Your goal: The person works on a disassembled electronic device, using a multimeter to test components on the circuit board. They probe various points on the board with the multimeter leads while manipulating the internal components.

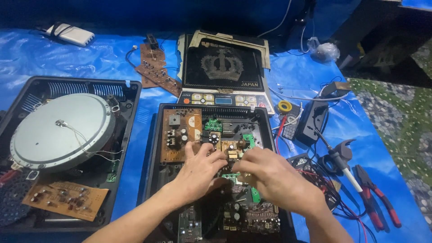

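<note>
While both sets of fingertips pinch together over the middle of the open case (155, 148), the left hand (200, 173) and right hand (270, 177) meet above a small green board (231, 177) that shows between them; the fingers are curled and look closed on that board or a part on it, though exactly what they grip is hidden under the knuckles.

Around the hands, 1 brown board (180, 134) sits at the case's upper left, another green board (248, 140) lies toward the upper right, and 2 darker boards (252, 217) lie at the near end.

Judging by this, the work is midway: the case is opened and its boards are exposed, while the glass top (222, 67) lies apart behind it, so closing up is not yet done.

Further out, a second case (130, 96) with a round grey coil disc (60, 130) stands at the left, with a loose brown board (65, 199) on it; red pliers (378, 200) and a soldering iron (344, 164) lie at the right on the blue sheet (108, 54).
</note>
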